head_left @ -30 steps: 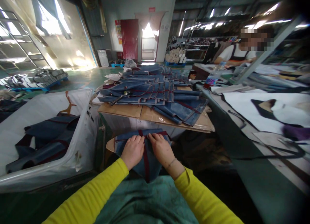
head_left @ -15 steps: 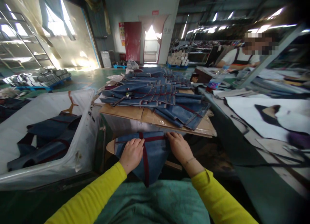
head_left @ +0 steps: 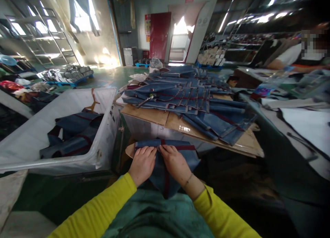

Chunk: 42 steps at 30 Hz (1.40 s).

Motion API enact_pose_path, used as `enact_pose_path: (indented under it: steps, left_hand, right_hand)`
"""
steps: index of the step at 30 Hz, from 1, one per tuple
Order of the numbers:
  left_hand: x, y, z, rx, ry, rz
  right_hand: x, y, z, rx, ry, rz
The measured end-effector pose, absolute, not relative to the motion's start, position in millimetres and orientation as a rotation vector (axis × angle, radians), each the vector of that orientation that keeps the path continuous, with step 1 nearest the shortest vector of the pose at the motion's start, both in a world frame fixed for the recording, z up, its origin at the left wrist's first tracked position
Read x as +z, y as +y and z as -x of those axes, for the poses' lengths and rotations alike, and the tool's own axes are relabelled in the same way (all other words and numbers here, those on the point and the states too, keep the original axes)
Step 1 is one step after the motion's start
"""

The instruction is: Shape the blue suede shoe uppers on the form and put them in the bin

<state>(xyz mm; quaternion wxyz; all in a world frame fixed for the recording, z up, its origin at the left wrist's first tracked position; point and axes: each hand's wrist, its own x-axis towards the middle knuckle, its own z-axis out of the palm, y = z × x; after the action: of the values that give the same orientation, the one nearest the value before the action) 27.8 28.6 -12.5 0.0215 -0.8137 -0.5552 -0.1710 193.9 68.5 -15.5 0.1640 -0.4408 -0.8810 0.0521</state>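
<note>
A blue fabric piece [head_left: 161, 174] with crossing dark red strips lies in front of me, its lower end pointed. My left hand [head_left: 144, 162] grips its folded upper edge, fingers curled over it. Close beside it, my right hand [head_left: 175, 162] holds the same edge near the vertical red strip, the two hands almost touching. At the left end of the fabric a tan rounded piece [head_left: 130, 150] sticks out. The thumbs are mostly hidden.
Stacked blue pieces [head_left: 190, 93] lie on cardboard [head_left: 144, 114] ahead, with a dark tool [head_left: 145, 101] on top. A white bin [head_left: 103, 135] at left holds more blue pieces. White material [head_left: 306, 128] covers a right-hand table, with a person [head_left: 291, 57] behind it.
My right hand has moved left along the fabric edge, from its right end to beside my left hand. The view has turned left, so the surroundings appear shifted right.
</note>
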Motion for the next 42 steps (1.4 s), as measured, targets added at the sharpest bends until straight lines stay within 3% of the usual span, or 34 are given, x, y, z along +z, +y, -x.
enact_pose_path:
  steps: [21,32,35,38,42]
  left_hand:
    - [-26.0,4.7,62.5,-0.526,-2.05,2.261]
    - [-29.9,11.1,60.9,-0.766,-2.019,2.385]
    - [-5.2,42.8,76.4,-0.947,-2.018,2.557]
    - [48.9,100.7,77.3,-1.078,-1.935,2.505]
    - [113.5,192.9,38.0,-0.61,-2.095,2.35]
  right_hand:
    - [-4.7,63.6,-82.8,0.221,-2.708,1.123]
    - [-0.3,67.1,-158.4,0.109,-2.67,1.241]
    - [-4.9,65.0,-186.1,0.066,-2.616,1.324]
    - [-12.9,61.4,-197.8,0.002,-2.531,1.404]
    - [-19.7,54.9,-193.4,-0.036,-2.434,1.457]
